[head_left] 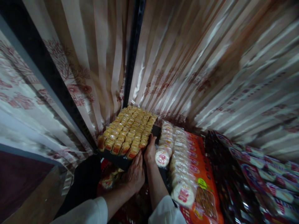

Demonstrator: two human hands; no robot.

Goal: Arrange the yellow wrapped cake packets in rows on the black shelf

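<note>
Holding a black tray (116, 160) at its near edge, the person works in a tight corner hung with striped, shiny curtains (187, 62), where a dark post (133, 53) runs up behind. The tray is packed edge to edge with rows of small golden wrapped cakes (129, 130) and sits tilted, its far end raised toward the curtains, above other packets (108, 180) that show dimly beneath it. The left hand (135, 174) lies with its fingers stretched and close together against the tray's near rim, most likely propping the load from the low side; whether the fingertips hook over the rim cannot be told, since the cakes hide them. The right hand (150, 151) closes on the tray's near right corner, fingers curled around the edge, a grip that seems meant to steady a wide, full tray so nothing slides off. Both forearms come up from white sleeves (88, 213) at the bottom. Just to the right of the right hand lie clear sleeves of round biscuits (181, 155), stacked on orange packs (201, 174), and farther right are more glossy wrapped packets (268, 174) laid side by side.
</note>
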